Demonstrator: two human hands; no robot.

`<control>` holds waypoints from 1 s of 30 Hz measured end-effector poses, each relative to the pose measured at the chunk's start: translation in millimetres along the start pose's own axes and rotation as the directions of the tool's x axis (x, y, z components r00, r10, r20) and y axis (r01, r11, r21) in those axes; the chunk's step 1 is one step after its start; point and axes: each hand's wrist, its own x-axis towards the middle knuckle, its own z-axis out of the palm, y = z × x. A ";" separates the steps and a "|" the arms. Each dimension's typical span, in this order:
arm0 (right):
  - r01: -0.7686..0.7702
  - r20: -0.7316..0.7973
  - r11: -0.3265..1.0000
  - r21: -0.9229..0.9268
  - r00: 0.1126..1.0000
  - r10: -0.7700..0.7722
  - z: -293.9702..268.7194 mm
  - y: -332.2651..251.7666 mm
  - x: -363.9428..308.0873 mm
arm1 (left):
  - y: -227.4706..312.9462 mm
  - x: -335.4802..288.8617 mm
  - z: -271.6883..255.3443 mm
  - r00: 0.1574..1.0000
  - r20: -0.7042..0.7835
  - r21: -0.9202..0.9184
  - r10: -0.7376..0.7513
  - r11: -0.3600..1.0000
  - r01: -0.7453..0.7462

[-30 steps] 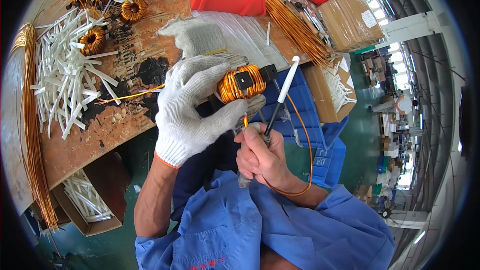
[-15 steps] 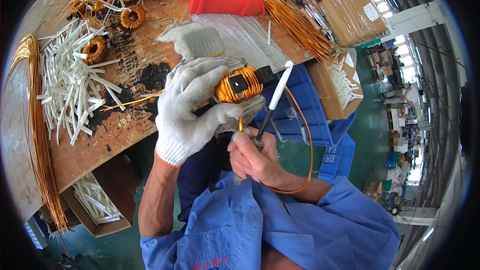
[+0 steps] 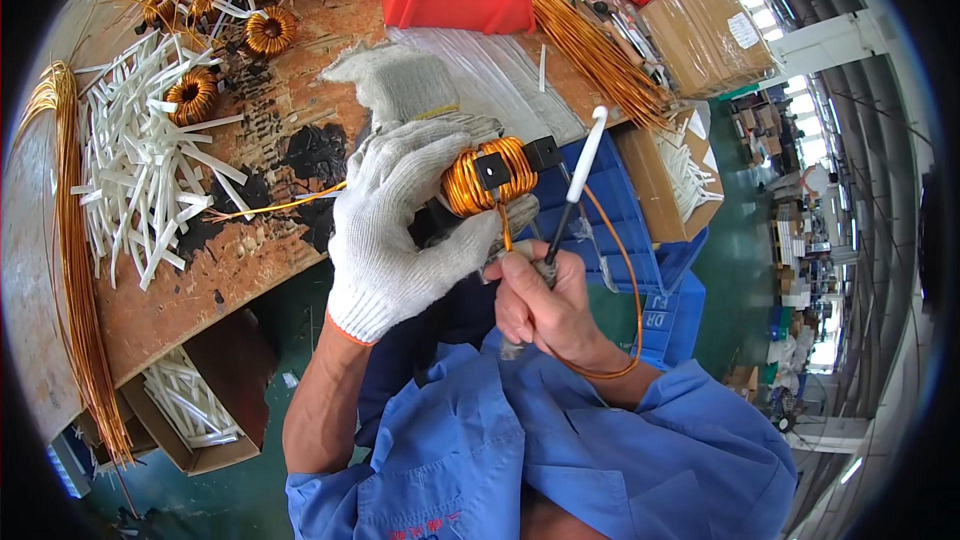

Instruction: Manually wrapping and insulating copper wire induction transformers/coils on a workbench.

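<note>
Left hand, gloved in white — fingers wrapped round a coil of orange wire with a black block, held up near the edge of the desk. Right hand, bare — fingers clenched round a black rod, tilted, white-ended. A wire runs from coil to right hand, its grip there apparently partly hidden. On the desk: white strips, spare coils, red bin.
</note>
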 end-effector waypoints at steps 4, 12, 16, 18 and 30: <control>-0.063 0.036 0.985 -0.163 0.997 0.070 0.3 -19.9 5.7 | -2.2 -7.1 5.1 0.998 -0.015 -0.090 -0.053 0.995 0.051; -0.110 0.148 0.973 0.202 0.986 0.080 2.4 -15.5 19.9 | -0.9 -4.2 -12.6 0.972 0.168 -0.246 -0.163 0.948 0.202; -0.159 0.259 0.912 0.378 0.964 0.060 -8.0 -19.7 27.3 | 3.3 1.8 -16.2 0.947 0.209 -0.316 -0.245 0.899 0.303; -0.204 0.305 0.889 0.409 0.949 0.077 -12.1 -21.5 32.1 | 6.6 7.9 -18.8 0.909 0.251 -0.351 -0.332 0.845 0.405; -0.113 0.253 0.985 0.129 0.964 0.077 -2.4 -21.0 31.4 | 20.3 18.0 -19.1 0.877 0.284 -0.174 -0.389 0.878 0.446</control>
